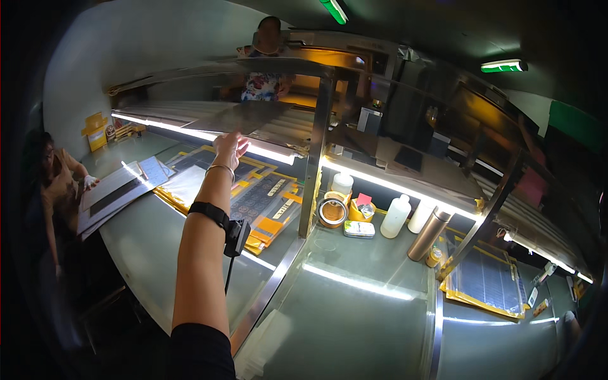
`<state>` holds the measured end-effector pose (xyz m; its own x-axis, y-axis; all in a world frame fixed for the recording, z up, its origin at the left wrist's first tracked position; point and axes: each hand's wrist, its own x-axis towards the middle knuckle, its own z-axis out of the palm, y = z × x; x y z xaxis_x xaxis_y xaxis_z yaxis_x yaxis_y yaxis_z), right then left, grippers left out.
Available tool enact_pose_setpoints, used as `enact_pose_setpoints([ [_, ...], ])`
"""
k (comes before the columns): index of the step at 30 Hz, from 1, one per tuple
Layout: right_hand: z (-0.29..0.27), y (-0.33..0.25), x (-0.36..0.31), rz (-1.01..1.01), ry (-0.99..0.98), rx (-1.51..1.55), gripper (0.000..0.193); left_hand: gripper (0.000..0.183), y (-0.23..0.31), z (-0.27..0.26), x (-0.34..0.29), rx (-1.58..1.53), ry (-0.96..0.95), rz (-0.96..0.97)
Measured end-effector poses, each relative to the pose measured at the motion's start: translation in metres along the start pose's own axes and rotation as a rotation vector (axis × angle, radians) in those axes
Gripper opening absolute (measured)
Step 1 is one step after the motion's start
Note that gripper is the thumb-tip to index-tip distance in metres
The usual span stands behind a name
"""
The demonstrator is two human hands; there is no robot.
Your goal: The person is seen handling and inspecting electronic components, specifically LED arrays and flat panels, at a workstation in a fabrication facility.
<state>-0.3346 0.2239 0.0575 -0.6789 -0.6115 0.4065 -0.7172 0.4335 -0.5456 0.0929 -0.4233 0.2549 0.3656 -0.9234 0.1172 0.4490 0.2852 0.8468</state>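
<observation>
My left arm, with a black wristband and a bracelet, reaches up and forward to the shelf over the bench. At the shelf's front edge my left hand (229, 149) has its fingers curled, closed on the edge of a thin dark sheet (231, 118) lying up there. Just under the hand runs a bright tube light (269, 152). Below it on the bench lie flat film sheets edged with yellow tape, the nearest a dark patterned film (256, 197). My right hand is out of view.
Metal posts (315, 158) hold the shelf. White bottles (396, 216), a copper-coloured flask (430, 234), a tape roll (332, 211) and a small tin (359, 229) stand beneath it. One person sits at left by white boards (114, 190); another stands behind the shelf. More taped film (484, 278) lies right.
</observation>
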Motion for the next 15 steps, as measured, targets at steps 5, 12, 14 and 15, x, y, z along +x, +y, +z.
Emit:
enact_pose_setpoints([
  [5,0.0,0.007,-0.002,-0.044,0.012,-0.053,0.026,0.022,-0.001,-0.005,-0.01,-0.058,0.024,0.044],
  [12,0.0,0.026,0.002,-0.335,0.081,-0.148,0.029,0.028,0.006,-0.183,-0.153,-0.118,-0.352,-0.038],
  [14,0.003,0.057,-0.007,-0.091,-0.009,-0.021,0.026,0.035,0.0,-0.275,-0.212,-0.142,-0.271,-0.152],
  [15,0.011,0.058,-0.005,-0.098,-0.01,-0.014,0.023,0.037,0.008,-0.325,-0.252,-0.11,-0.11,-0.182],
])
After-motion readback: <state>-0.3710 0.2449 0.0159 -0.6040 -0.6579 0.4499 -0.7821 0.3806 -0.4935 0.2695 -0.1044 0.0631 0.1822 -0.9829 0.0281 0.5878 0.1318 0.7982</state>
